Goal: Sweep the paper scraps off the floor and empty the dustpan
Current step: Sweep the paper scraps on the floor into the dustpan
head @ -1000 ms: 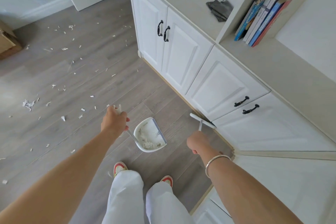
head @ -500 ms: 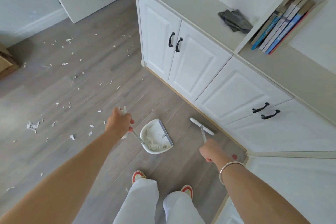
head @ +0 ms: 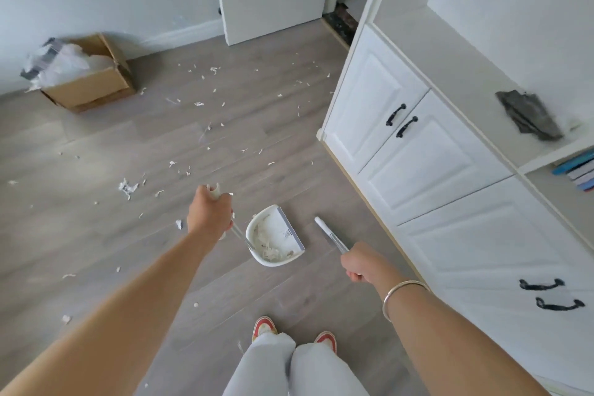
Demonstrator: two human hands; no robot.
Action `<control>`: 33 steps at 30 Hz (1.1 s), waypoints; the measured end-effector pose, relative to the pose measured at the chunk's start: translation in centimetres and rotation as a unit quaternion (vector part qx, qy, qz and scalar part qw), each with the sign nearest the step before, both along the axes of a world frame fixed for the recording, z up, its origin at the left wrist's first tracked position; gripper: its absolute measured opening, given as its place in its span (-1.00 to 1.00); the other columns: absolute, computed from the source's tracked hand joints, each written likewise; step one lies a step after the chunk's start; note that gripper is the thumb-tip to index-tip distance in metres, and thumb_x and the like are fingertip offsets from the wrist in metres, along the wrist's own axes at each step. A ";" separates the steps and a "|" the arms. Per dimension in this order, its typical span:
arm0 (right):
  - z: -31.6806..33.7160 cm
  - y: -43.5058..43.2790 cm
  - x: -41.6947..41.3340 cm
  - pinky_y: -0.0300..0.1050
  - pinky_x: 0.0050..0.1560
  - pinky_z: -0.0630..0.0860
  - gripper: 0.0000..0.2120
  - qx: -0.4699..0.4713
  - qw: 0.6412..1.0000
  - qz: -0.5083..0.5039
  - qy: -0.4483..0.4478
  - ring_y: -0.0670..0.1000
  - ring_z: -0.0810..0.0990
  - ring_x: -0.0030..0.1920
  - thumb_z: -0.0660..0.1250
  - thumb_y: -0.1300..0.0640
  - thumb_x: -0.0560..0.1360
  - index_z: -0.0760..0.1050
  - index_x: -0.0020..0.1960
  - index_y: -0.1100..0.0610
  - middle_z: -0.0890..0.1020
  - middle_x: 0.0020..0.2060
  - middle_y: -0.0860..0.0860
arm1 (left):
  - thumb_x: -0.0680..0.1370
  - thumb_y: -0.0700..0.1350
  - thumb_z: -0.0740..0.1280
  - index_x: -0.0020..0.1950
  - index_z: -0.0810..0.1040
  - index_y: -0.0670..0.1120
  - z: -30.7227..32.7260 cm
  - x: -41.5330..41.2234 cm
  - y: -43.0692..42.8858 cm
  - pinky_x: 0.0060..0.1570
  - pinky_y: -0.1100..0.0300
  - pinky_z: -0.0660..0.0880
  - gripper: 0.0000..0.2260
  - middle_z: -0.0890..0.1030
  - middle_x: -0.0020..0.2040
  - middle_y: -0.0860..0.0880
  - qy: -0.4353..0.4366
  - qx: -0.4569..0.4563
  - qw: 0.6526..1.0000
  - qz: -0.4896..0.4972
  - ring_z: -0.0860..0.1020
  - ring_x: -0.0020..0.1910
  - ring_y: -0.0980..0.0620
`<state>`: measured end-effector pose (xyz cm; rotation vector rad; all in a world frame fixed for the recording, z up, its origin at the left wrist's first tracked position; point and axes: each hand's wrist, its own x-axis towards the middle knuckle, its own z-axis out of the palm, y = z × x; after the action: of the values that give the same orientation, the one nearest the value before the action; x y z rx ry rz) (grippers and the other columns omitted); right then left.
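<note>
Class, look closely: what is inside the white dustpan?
The dustpan holds a loose heap of white paper scraps toward its rounded back. A small label shows on its bare floor; anything beneath the heap is hidden.

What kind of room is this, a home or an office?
Most likely a room in a home, though I can't be sure. White built-in cabinets with a shelf of books line one side, the floor is wood plank, and a cardboard box of packing waste sits by the wall.

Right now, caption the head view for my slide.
Left hand holds dustpan, right hand holds broom; scraps litter floor.
</note>
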<state>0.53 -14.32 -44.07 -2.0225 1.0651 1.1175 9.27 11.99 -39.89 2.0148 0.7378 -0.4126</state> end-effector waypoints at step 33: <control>-2.4 -2.9 29.6 -0.46 -0.63 0.14 -0.82 0.011 0.990 0.127 -0.065 -0.02 0.26 -0.49 0.04 0.30 0.57 0.37 0.09 0.21 0.35 -0.40 0.09 | 0.36 0.22 0.16 -0.15 0.39 -0.02 0.3 11.0 0.5 0.04 -0.21 0.59 -0.68 0.62 -0.17 -0.12 -0.057 0.015 0.941 0.334 0.60 -0.11 -0.24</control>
<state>30.16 -17.19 -46.51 -2.2256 0.7423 1.0978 20.25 12.44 -39.54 1.6646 1.2890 0.1134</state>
